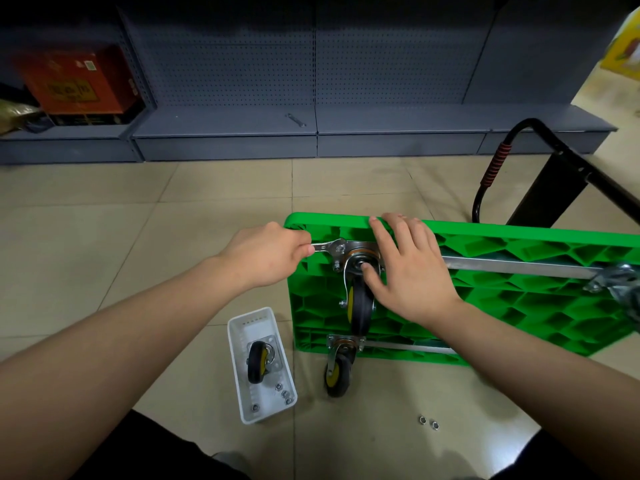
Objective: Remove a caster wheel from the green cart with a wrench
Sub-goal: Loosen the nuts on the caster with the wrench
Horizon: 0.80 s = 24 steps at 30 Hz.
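Green plastic is facing us: the cart (519, 306) is lying upside down on the floor tiles, right of middle. We are gripping the wrench (327, 246) in our left hand (266, 252), its head sitting on a nut at the far left corner of the wheel (360, 306) plate. Our right hand (408, 268), fingers spread flat, is pressing on the plate. Next, we think, a steady turn is needed. Near left, a white basket (239, 348) is holding another wheel (258, 362) and nuts; two loose nuts (428, 422) are lying near us.

open floor (145, 216) left of green cart (519, 306), white bin (239, 341) beside its near corner
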Motion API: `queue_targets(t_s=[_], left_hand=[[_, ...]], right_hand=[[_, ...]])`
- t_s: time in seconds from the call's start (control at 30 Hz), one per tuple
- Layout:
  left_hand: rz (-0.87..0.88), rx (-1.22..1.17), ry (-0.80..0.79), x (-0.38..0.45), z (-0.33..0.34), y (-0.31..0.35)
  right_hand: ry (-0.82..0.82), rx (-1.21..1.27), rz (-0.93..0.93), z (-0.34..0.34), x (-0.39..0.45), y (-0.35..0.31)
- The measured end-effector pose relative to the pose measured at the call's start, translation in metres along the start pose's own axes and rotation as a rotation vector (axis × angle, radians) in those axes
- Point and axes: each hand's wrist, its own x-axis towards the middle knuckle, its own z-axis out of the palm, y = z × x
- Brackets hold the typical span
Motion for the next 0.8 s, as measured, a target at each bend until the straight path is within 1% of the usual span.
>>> queue_targets(t_s=[0.13,0.3,0.4,0.47,0.53,0.63,0.7,0.8], left_hand=[[-0.021,0.026,-0.002,-0.001,0.0,0.002],[-0.017,0.155,0.104,-0.001,0.007,0.008],[-0.057,0.089,0.069,-0.003,0.022,0.016],[-0.102,-0.054,0.031,-0.003,0.037,0.022],[-0.128,-0.256,-0.01,-0.001,0.055,0.027],[-0.164,-0.699,-0.09,0.005,0.077,0.037],[-0.199,-0.985,-0.152,0.004,0.079,0.049],[-0.305,-1.327,-0.306,-0.003,0.075,0.062]], right_hand=[[-0.004,0.0,-0.003,0.0,0.0,0.0],[-0.013,0.0,0.005,0.0,0.001,0.0],[-0.004,-0.001,0.006,0.0,0.001,0.0],[-0.004,-0.001,0.007,0.0,0.001,-0.001],[-0.005,-0.001,0.007,0.0,0.001,-0.001],[-0.004,-0.002,0.006,0.0,0.001,-0.001],[-0.001,-0.002,0.005,0.0,0.001,0.0],[-0.002,-0.002,-0.003,0.001,0.0,0.0]])
